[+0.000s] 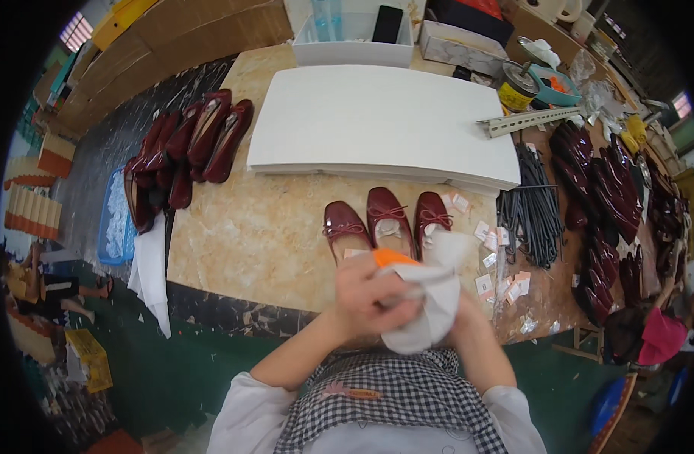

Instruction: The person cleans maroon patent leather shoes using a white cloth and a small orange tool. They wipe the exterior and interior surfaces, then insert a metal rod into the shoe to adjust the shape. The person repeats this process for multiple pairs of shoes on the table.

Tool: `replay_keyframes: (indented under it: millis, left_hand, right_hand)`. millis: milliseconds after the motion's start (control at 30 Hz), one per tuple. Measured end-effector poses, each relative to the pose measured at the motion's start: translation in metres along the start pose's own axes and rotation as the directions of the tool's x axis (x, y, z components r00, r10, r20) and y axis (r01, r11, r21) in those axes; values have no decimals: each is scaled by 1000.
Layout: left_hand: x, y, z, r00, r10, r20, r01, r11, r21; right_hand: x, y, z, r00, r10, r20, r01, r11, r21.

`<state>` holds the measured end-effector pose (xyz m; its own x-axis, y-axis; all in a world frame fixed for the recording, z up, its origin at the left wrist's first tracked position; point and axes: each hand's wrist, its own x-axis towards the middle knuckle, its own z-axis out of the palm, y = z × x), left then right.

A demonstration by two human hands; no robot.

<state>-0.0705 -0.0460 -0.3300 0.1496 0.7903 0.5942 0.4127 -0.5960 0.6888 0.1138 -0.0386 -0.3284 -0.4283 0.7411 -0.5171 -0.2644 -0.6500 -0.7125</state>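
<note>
My left hand (370, 296) is closed on a crumpled white sheet (432, 321), its fingers a little blurred; I cannot tell whether the sheet is paper or cloth. Something bright orange (395, 258) shows at the sheet's upper edge, its kind unclear. My right hand (466, 316) is against the sheet's right side, with its fingers hidden behind it. Just beyond my hands, dark red shoes with bows stand in a row: a left one (343, 225), a middle one (387, 214) and a right one (432, 216). White stuffing shows inside the middle and right shoes.
A large stack of white sheets (385, 125) lies behind the shoes. More red shoes (188, 147) and a blue basket (114, 219) are at left. To the right lie small labels (485, 286), dark thin strips (530, 208), a slotted metal bar (532, 121) and piled red shoes (616, 185).
</note>
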Motion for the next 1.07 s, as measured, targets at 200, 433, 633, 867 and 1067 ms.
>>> replay_keyframes:
  millis: [200, 433, 633, 867, 1067]
  left_hand:
    - [-5, -12, -6, 680, -733, -28, 517, 506, -691]
    - [-64, -25, 7, 914, -333, 231, 122, 769, 627]
    - [-79, 10, 20, 817, -384, 431, 28, 772, 635]
    - [-86, 6, 21, 819, -392, 420, 27, 757, 652]
    - [-81, 4, 20, 773, -408, 485, -39, 733, 679]
  right_hand:
    - [7, 4, 53, 610, -526, 592, 688, -20, -726]
    - [69, -12, 29, 965, -261, 10, 223, 804, -551]
    - [119, 45, 31, 666, -377, 643, 347, -607, -715]
    - [113, 9, 26, 697, -393, 600, 608, -120, -784]
    - [144, 27, 33, 814, -439, 381, 230, -359, -904]
